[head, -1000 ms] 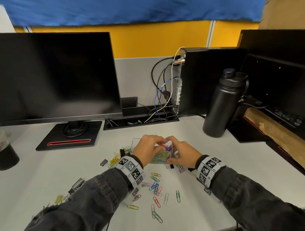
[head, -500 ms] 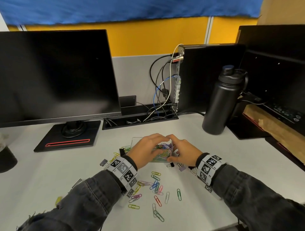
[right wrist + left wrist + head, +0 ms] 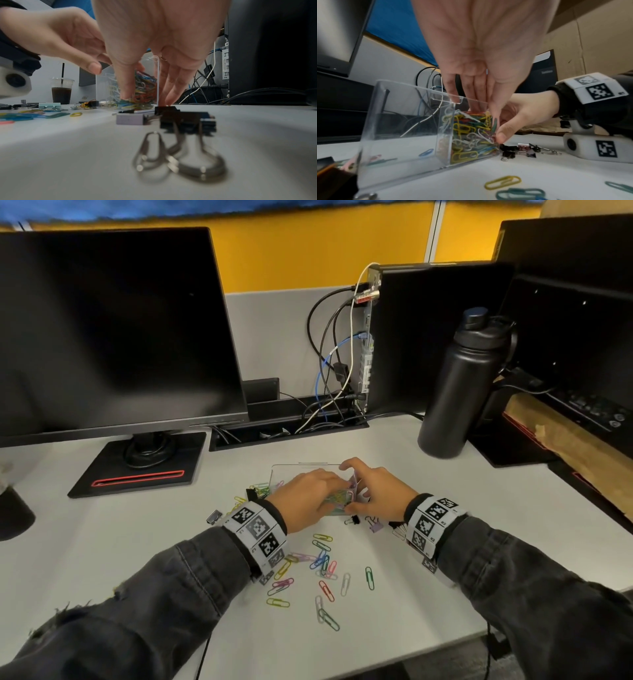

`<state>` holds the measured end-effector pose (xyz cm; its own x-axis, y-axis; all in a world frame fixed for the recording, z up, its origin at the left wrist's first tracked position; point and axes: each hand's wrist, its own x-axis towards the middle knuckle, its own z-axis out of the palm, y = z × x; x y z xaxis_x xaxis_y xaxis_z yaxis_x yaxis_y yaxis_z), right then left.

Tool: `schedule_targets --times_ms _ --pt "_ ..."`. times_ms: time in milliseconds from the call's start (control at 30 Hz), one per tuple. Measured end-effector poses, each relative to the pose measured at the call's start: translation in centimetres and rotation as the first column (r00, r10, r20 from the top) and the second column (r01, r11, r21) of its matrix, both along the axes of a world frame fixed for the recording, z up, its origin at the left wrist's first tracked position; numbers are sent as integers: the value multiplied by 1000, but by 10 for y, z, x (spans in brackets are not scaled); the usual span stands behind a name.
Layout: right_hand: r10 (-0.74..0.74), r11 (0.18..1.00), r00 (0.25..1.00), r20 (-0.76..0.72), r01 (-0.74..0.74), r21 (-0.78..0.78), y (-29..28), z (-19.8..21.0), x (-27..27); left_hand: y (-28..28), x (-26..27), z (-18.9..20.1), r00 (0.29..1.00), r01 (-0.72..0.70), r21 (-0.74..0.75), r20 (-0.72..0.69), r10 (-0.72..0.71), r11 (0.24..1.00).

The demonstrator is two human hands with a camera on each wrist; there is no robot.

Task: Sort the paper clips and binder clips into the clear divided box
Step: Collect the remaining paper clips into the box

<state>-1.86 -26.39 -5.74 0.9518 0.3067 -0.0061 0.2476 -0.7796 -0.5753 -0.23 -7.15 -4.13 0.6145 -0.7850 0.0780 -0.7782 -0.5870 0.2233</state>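
The clear divided box [image 3: 301, 471] stands mid-desk. Its right compartment is packed with coloured paper clips [image 3: 467, 135], while the left compartment [image 3: 399, 121] looks bare. My left hand [image 3: 337, 487] reaches down with straight fingers [image 3: 474, 102] onto that pile, thumb outside the near wall. At the box's right end my right hand [image 3: 356, 491] grips the corner, thumb [image 3: 126, 83] on the near face and fingers [image 3: 171, 86] round the side. Loose paper clips [image 3: 322, 556] lie in front of the box. Binder clips [image 3: 375, 525] sit by my right wrist, more [image 3: 214, 517] at the left.
A black monitor [image 3: 109, 330] on a flat stand [image 3: 137, 463] fills the back left. A cable trough [image 3: 287, 429] and a small computer [image 3: 428, 337] lie behind the box, a black bottle [image 3: 459, 392] at back right. A cup of dark drink [image 3: 61, 90] stands far left.
My left hand has flattened and sunk lower, its fingers now down on the clips in the box. The right hand stays at the box's right end. The head view has tilted down slightly.
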Motion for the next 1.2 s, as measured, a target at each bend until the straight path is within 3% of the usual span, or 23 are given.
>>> schedule_targets --times_ms 100,200,267,333,400,533,700,867,1000,1100,1200 --pt "-2 1000 1000 -1 2 7 1 1 -1 6 -13 1 995 -17 -100 94 27 995" --pt "-9 999 1000 -26 10 32 0 0 0 9 -34 3 978 94 -185 201 -56 978" --pt "-8 999 999 -34 10 37 -1 0 0 9 -54 6 964 257 -109 101 -246 960" --pt "8 1000 1000 3 -8 -9 -1 0 1 10 -71 2 907 413 -3 -95 -411 911" --pt "3 1000 1000 6 -3 -16 0 1 0 14 -79 -9 864 485 86 -202 -462 870" --pt "-5 1000 1000 -3 5 -11 1 0 1 21 -79 -28 862 441 16 -284 -419 897" --pt "-9 1000 1000 -6 9 -6 1 1 0 11 -63 -25 893 336 -7 -314 -321 942" --pt "-16 1000 1000 -9 16 -7 1 0 0 14 -45 -16 965 235 106 -149 -218 966" --pt "-5 1000 1000 3 5 -12 1 0 0 1 -55 -9 941 319 8 -123 -315 948" --pt "-5 1000 1000 -4 5 -17 1 0 0 -8 -65 -13 892 432 96 -191 -409 897" --pt "-9 1000 1000 -11 9 -17 1 0 0 6 -61 -17 891 431 60 -186 -415 900"
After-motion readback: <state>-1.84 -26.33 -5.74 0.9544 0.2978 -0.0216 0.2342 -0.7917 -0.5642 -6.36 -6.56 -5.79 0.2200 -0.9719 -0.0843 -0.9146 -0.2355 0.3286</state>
